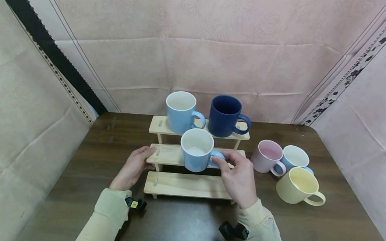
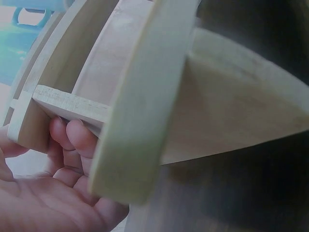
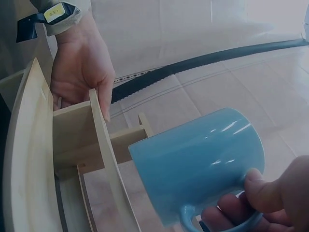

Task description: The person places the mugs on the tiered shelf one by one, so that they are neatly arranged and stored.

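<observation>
In the head view, a wooden three-step rack [image 1: 184, 184] stands mid-table. My left hand [image 1: 135, 165] grips the left end of its middle shelf [image 1: 165, 155], thumb on top and fingers underneath; the left wrist view shows those fingers [image 2: 81, 137] against the wood. My right hand [image 1: 237, 176] pinches the handle of a light blue mug [image 1: 195, 155] with a white inside. This mug [image 3: 203, 164] hangs just off the middle shelf, a gap showing in the right wrist view. On the top shelf stand another light blue mug [image 1: 181, 114] and a dark blue mug [image 1: 224, 117].
Right of the rack, a pink mug [image 1: 266, 158], a light blue mug [image 1: 295, 158] and a pale yellow mug [image 1: 295, 187] sit close together on the dark wooden table [image 1: 180, 226]. The yellow one looks tilted. Pale cloth [image 1: 197, 54] hangs behind and at both sides.
</observation>
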The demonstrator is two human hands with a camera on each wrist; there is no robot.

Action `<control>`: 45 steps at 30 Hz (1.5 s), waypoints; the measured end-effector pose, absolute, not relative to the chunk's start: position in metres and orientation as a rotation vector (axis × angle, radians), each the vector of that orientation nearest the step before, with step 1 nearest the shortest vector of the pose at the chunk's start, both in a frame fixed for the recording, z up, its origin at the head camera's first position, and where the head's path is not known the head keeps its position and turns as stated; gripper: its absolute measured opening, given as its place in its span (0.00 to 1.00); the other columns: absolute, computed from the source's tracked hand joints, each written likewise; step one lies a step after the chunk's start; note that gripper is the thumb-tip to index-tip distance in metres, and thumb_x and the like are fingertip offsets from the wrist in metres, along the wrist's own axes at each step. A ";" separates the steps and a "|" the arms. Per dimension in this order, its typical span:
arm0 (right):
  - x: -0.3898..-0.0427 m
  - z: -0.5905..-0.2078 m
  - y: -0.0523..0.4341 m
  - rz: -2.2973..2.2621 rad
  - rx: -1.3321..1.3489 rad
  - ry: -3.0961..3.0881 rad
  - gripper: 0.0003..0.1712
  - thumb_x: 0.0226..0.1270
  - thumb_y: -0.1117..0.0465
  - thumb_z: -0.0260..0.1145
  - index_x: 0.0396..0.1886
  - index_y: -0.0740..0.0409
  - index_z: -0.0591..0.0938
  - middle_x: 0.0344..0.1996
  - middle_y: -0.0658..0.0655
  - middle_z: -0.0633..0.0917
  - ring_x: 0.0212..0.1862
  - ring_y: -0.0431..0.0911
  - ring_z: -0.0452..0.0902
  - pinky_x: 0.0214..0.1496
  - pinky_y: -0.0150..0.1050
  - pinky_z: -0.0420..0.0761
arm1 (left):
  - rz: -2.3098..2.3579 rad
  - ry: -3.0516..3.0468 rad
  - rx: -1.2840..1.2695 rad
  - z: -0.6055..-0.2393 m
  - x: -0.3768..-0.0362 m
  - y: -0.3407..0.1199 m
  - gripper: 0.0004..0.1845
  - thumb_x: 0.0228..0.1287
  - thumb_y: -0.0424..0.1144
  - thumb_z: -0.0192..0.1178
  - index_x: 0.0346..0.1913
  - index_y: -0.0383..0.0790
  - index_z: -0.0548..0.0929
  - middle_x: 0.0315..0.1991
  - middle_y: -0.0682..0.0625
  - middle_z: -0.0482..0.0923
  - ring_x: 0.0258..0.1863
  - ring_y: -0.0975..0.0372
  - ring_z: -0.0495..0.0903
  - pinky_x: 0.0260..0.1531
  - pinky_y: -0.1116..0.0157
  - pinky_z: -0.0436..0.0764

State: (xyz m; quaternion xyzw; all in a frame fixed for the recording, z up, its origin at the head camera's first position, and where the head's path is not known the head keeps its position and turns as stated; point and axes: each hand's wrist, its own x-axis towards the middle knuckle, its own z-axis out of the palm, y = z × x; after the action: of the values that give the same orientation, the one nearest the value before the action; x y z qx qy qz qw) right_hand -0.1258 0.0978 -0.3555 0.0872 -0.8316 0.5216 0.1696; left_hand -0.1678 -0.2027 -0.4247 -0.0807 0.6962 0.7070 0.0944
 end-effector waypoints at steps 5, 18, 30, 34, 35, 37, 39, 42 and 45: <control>-0.128 -0.356 0.090 1.515 0.267 -2.347 0.10 0.58 0.60 0.75 0.39 0.57 0.87 0.33 0.50 0.87 0.37 0.41 0.83 0.38 0.41 0.82 | 2.103 2.063 -0.246 -0.425 -0.167 -0.203 0.23 0.73 0.52 0.54 0.50 0.31 0.73 0.37 0.47 0.75 0.30 0.60 0.75 0.41 0.60 0.77; -0.130 -0.361 0.077 1.552 0.298 -2.343 0.10 0.58 0.59 0.75 0.39 0.56 0.87 0.33 0.49 0.87 0.36 0.40 0.82 0.58 0.54 0.68 | 2.075 2.068 -0.270 -0.424 -0.166 -0.203 0.23 0.73 0.52 0.52 0.52 0.32 0.73 0.37 0.48 0.76 0.32 0.59 0.75 0.44 0.58 0.76; -0.129 -0.363 0.066 1.611 0.320 -2.326 0.11 0.58 0.59 0.74 0.39 0.57 0.87 0.33 0.50 0.87 0.36 0.41 0.82 0.40 0.44 0.82 | 2.060 2.078 -0.263 -0.423 -0.165 -0.203 0.24 0.74 0.53 0.51 0.53 0.32 0.73 0.36 0.49 0.76 0.34 0.57 0.74 0.46 0.56 0.75; -0.129 -0.363 0.064 1.625 0.317 -2.324 0.10 0.58 0.58 0.74 0.39 0.57 0.87 0.33 0.49 0.87 0.36 0.41 0.82 0.40 0.42 0.82 | 2.055 2.080 -0.258 -0.423 -0.165 -0.203 0.24 0.74 0.53 0.51 0.53 0.32 0.73 0.37 0.48 0.76 0.34 0.57 0.75 0.46 0.57 0.75; -0.129 -0.363 0.063 1.627 0.313 -2.326 0.10 0.58 0.58 0.74 0.38 0.57 0.87 0.33 0.49 0.87 0.36 0.41 0.81 0.40 0.41 0.82 | 2.055 2.081 -0.256 -0.423 -0.165 -0.203 0.24 0.74 0.53 0.51 0.53 0.32 0.73 0.37 0.48 0.76 0.34 0.57 0.75 0.46 0.57 0.75; -0.129 -0.363 0.062 1.635 0.309 -2.326 0.10 0.59 0.58 0.74 0.38 0.57 0.87 0.33 0.49 0.87 0.36 0.40 0.81 0.39 0.40 0.81 | 2.053 2.084 -0.252 -0.423 -0.165 -0.203 0.24 0.74 0.53 0.51 0.54 0.32 0.73 0.38 0.48 0.76 0.34 0.57 0.75 0.46 0.58 0.75; -0.130 -0.363 0.061 1.635 0.309 -2.327 0.10 0.59 0.57 0.74 0.38 0.57 0.87 0.33 0.48 0.87 0.36 0.40 0.81 0.39 0.38 0.81 | 2.053 2.084 -0.250 -0.423 -0.165 -0.203 0.24 0.74 0.53 0.51 0.54 0.32 0.73 0.38 0.48 0.76 0.34 0.57 0.75 0.45 0.58 0.75; -0.131 -0.364 0.060 1.634 0.312 -2.324 0.10 0.59 0.57 0.73 0.38 0.56 0.87 0.33 0.48 0.87 0.36 0.40 0.81 0.37 0.38 0.81 | 2.054 2.085 -0.246 -0.422 -0.165 -0.203 0.24 0.74 0.53 0.50 0.54 0.32 0.73 0.38 0.48 0.76 0.35 0.57 0.75 0.45 0.58 0.75; -0.132 -0.365 0.059 1.633 0.306 -2.326 0.10 0.60 0.56 0.73 0.38 0.56 0.87 0.33 0.48 0.87 0.35 0.40 0.81 0.36 0.38 0.81 | 2.058 2.082 -0.251 -0.422 -0.165 -0.203 0.23 0.74 0.52 0.51 0.53 0.32 0.73 0.38 0.48 0.76 0.34 0.57 0.75 0.45 0.58 0.75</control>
State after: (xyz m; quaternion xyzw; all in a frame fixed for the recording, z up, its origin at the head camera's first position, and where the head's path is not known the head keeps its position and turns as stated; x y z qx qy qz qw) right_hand -0.1321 0.0592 -0.3648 0.1059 -0.8056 0.5655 0.1413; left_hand -0.1654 -0.2030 -0.4219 -0.0848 0.7049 0.6969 0.1014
